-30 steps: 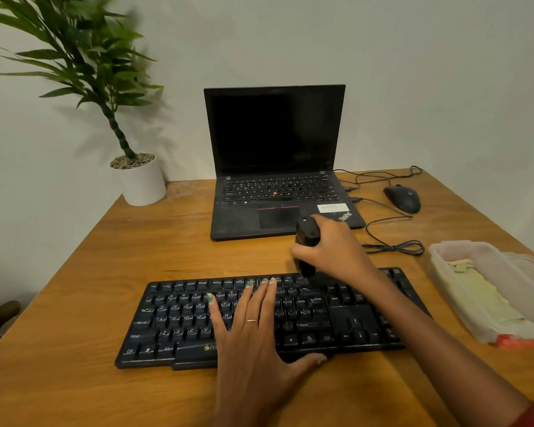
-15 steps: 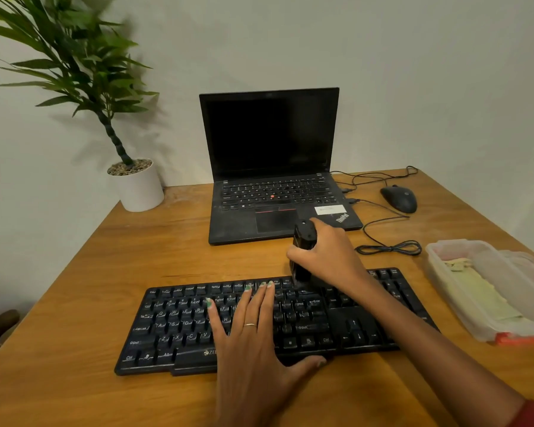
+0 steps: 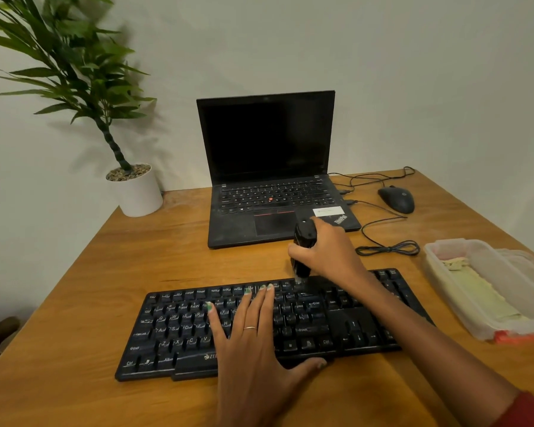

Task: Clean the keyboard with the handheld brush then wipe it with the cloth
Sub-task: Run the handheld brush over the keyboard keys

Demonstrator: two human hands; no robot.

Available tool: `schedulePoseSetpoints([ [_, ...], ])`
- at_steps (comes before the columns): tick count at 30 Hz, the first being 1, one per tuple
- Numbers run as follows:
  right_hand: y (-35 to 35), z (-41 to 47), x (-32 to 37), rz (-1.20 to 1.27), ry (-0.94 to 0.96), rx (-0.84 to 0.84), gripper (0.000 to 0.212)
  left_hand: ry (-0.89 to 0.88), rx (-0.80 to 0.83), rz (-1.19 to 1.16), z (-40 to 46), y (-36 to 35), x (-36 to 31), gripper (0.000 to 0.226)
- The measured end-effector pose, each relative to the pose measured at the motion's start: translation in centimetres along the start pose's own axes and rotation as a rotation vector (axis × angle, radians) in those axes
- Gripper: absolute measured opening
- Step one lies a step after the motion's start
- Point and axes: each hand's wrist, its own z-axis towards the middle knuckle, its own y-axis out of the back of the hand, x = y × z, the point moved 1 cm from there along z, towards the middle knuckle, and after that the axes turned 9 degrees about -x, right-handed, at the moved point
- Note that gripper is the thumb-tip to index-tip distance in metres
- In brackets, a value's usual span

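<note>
A black keyboard [image 3: 336,322] lies across the wooden desk [image 3: 173,260] in front of me. My left hand [image 3: 253,349] rests flat on its middle keys, fingers straight and spread. My right hand [image 3: 327,252] grips a black handheld brush [image 3: 302,241] held upright, its pale bristle tip touching the top row of keys right of centre. A pale yellow-green cloth [image 3: 481,294] lies folded inside a clear plastic container [image 3: 438,272] at the right edge of the desk.
An open black laptop [image 3: 272,167] stands behind the keyboard. A black mouse [image 3: 396,198] with a coiled cable [image 3: 387,249] sits at the back right. A potted plant in a white pot [image 3: 138,192] stands at the back left by the wall.
The brush in my right hand has stayed at the top row of keys with only slight shifts. My left hand has stayed flat on the keyboard. My head has moved a little.
</note>
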Motion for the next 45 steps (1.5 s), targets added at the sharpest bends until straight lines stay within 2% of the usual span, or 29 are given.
schedulePoseSetpoints([
  [3, -0.2, -0.1, 0.5, 0.041, 0.032, 0.137, 0.026, 0.004, -0.003, 0.002, 0.1, 0.0, 0.1, 0.114],
  [7, -0.5, 0.1, 0.5, -0.020, 0.067, 0.009, 0.026, -0.005, 0.000, 0.011, 0.0, 0.1, 0.1, 0.114],
  [10, -0.7, -0.1, 0.6, 0.034, 0.072, 0.097, 0.025, 0.000, -0.001, 0.009, 0.0, 0.1, 0.1, 0.114],
  [14, -0.3, 0.3, 0.6, -0.111, 0.110, 0.022, 0.031, -0.002, -0.002, 0.007, 0.1, 0.1, 0.1, 0.113],
  [17, -0.7, 0.0, 0.6, -0.012, 0.098, 0.112, 0.026, -0.003, -0.008, 0.009, 0.1, 0.0, 0.1, 0.113],
  [22, -1.2, -0.2, 0.5, -0.016, 0.105, 0.002, 0.024, -0.012, -0.019, 0.007, 0.0, -0.1, 0.1, 0.112],
  [25, -1.4, -0.1, 0.5, -0.017, 0.071, 0.067, 0.034, -0.009, -0.025, 0.009, 0.1, -0.1, 0.1, 0.112],
  [27, -1.2, 0.2, 0.6, -0.037, 0.038, 0.047, 0.044, -0.009, -0.030, 0.011, 0.1, -0.1, 0.1, 0.112],
  [31, -1.4, -0.3, 0.7, 0.022, 0.070, -0.049, 0.021, -0.015, -0.034, 0.010, 0.0, -0.2, 0.1, 0.112],
  [35, -0.4, 0.0, 0.8, 0.018, -0.010, 0.163, 0.026, -0.014, -0.034, 0.010, 0.0, -0.1, 0.2, 0.112],
  [40, -1.0, -0.4, 0.8, -0.015, 0.057, 0.001, 0.025, -0.012, -0.023, 0.000, 0.0, -0.1, 0.1, 0.112],
  [45, 0.0, 0.1, 0.8, 0.017, -0.029, 0.171, 0.025, -0.014, -0.021, 0.003, 0.0, -0.1, 0.2, 0.113],
])
